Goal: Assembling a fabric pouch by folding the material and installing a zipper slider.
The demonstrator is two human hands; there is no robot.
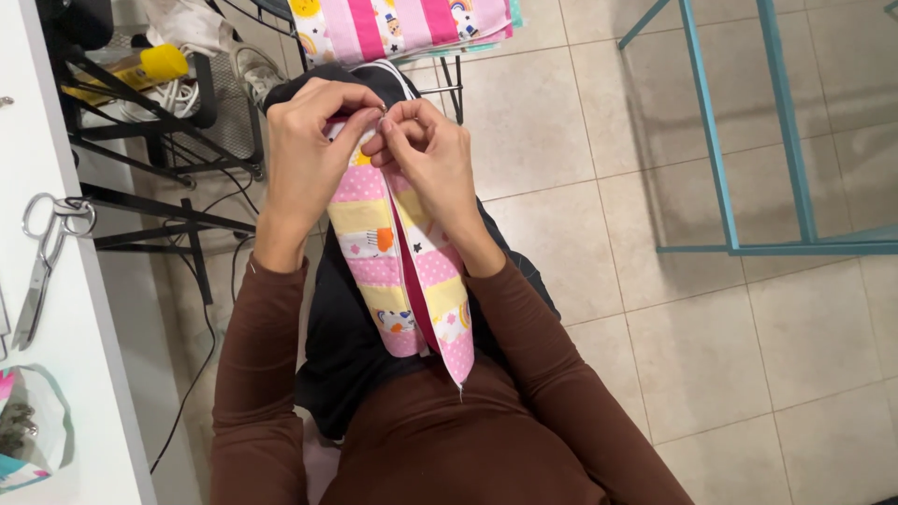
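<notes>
Patchwork fabric strip (402, 271) pinched between left hand (309, 154), right hand (432, 159), over lap

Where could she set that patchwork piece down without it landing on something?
Bare white tabletop lies beside the scissors. Open floor tiles run between her lap and the blue frame. Under the table, cables crowd it.

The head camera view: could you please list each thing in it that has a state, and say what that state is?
Patchwork fabric strip: folded lengthwise, pinched at its top end by both hands, hanging over the lap.
Left hand: closed on the strip's top.
Right hand: fingertips pinching the strip's top.
Scissors: shut, lying flat on the white table.
Stacked fabric: folded, resting on a rack.
</notes>
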